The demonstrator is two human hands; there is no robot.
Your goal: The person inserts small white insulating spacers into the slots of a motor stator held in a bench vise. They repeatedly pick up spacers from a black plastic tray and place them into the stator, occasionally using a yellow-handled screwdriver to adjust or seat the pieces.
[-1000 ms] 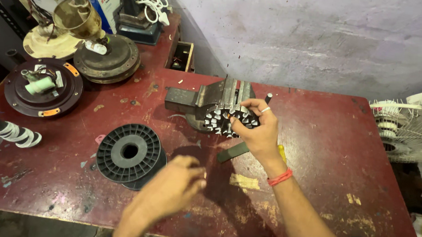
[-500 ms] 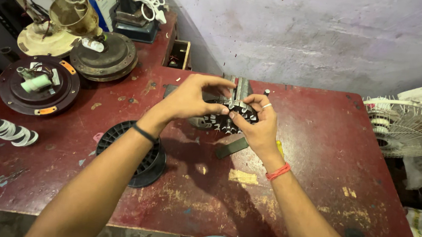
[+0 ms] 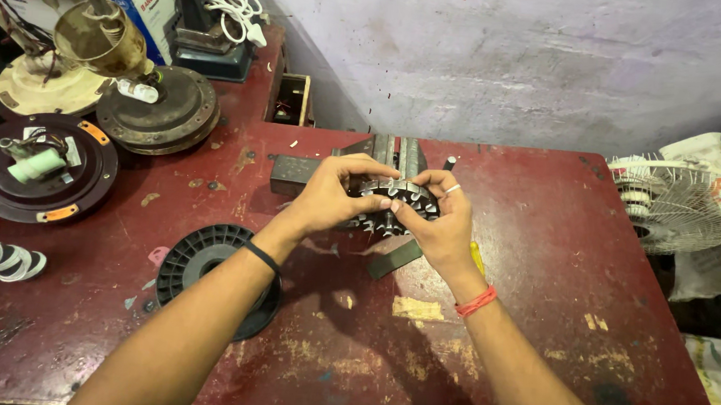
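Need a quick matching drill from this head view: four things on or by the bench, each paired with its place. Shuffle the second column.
1. toothed metal core
2. black plastic spool
3. white fan guard
4. red wristband

A. off the table's right edge
B. on the right wrist
C. held between both hands
D. on the table under the left forearm

Pairs: 1-C, 2-D, 3-A, 4-B

On my red worktop (image 3: 542, 239) a black spool (image 3: 206, 272) lies near the front left. Two round motor housings (image 3: 41, 166) (image 3: 162, 111) sit far left, a white fan guard (image 3: 677, 205) stands at the right edge.
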